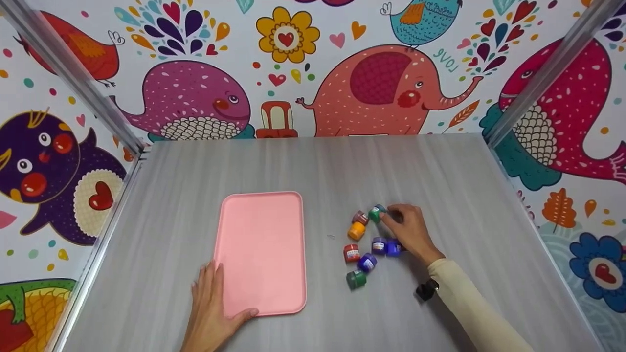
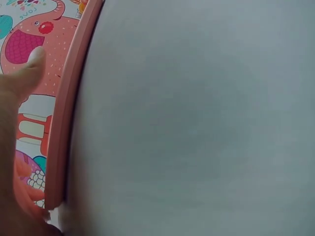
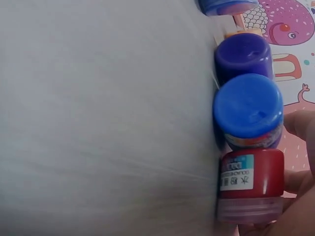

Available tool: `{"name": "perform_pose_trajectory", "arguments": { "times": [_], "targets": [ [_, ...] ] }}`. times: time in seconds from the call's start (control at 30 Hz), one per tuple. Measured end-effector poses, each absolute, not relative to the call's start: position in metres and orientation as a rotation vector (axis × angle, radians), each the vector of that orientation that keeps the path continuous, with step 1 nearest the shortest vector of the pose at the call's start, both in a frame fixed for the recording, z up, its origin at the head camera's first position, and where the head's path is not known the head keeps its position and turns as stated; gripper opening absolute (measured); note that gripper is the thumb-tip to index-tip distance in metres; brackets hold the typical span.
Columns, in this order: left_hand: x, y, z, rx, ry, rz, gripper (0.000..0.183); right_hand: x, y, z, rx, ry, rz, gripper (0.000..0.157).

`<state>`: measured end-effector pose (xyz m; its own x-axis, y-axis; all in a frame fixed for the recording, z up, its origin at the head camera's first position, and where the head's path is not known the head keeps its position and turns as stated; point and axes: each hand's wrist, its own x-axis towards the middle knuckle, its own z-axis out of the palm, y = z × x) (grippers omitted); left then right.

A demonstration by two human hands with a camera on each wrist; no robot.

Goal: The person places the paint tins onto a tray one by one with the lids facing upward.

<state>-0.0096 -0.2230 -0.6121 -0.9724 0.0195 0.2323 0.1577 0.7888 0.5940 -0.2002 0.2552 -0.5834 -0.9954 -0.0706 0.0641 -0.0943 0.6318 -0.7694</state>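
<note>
My left hand point(image 1: 210, 308) rests at the near left corner of a pink tray point(image 1: 261, 254), fingers straight along its left edge and thumb over the near rim. The tray's rim point(image 2: 64, 108) also shows in the left wrist view. With thumb and fingertips my right hand point(image 1: 408, 232) pinches a green paint jar point(image 1: 376, 213) at the back of a loose group. Beside it lie a brownish-red jar point(image 1: 360, 217) and an orange jar point(image 1: 356, 231). In the right wrist view, a red jar point(image 3: 253, 182) sits close to the fingers.
Nearer the front are another red jar point(image 1: 351, 253), purple-blue jars point(image 1: 379, 246) and a dark green jar point(image 1: 356, 279). The grey table point(image 1: 161, 220) runs back to a wall with cartoon animals point(image 1: 386, 93). Metal posts point(image 1: 547, 78) stand at the back corners.
</note>
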Motion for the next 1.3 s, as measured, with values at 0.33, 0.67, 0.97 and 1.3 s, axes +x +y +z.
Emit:
{"name": "perform_pose_trajectory", "arguments": {
  "times": [0.33,0.67,0.97,1.3],
  "targets": [
    [-0.007,-0.239,-0.609,-0.061,-2.972,-0.941,0.157,-0.208,0.251,-0.582,0.127,-2.86,1.262,0.044],
    [-0.012,-0.236,-0.609,-0.066,-2.965,-0.847,0.152,-0.212,0.249,-0.583,0.117,-2.887,1.254,0.042],
    [-0.019,-0.227,-0.612,-0.088,-2.929,-0.848,0.152,-0.208,0.25,-0.578,0.187,-2.895,1.32,0.036],
    [-0.018,-0.227,-0.617,-0.091,-2.883,-0.867,0.142,-0.21,0.246,-0.577,0.204,-2.905,1.36,0.044]
  ]
}}
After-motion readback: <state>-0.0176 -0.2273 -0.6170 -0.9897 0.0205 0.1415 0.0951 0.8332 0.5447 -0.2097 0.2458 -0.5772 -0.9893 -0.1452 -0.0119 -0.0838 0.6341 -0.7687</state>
